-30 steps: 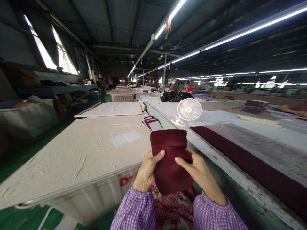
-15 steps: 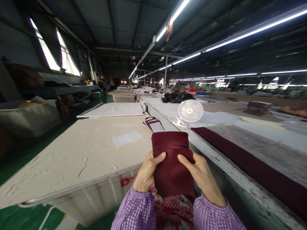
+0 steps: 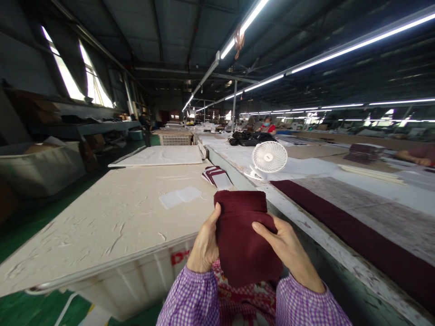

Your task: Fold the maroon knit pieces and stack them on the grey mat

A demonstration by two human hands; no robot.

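Observation:
A stack of maroon fabric pieces [image 3: 244,244] is held up in front of my body, its top edges slightly fanned. My left hand [image 3: 205,240] grips the stack's left edge, the thumb along the side and the other fingers behind. On the right side, my right hand [image 3: 285,244] pinches it, thumb pressed on the front face and fingers hidden behind. Beyond the held stack, several maroon and white pieces [image 3: 217,176] lie overlapping on the near board's corner. White sheets [image 3: 180,197] rest on the beige board [image 3: 129,217] to the left.
A white clip fan [image 3: 269,157] stands on the long table's edge. Maroon cloth [image 3: 326,217] under greyish sheeting runs along the right table. A white bin [image 3: 136,280] supports the beige board. Farther off are a person in red [image 3: 270,127] and, at right, another person's arm [image 3: 413,158].
My left thumb has slid from the front face to the stack's left edge. The lower end of the stack has swung a little to the right.

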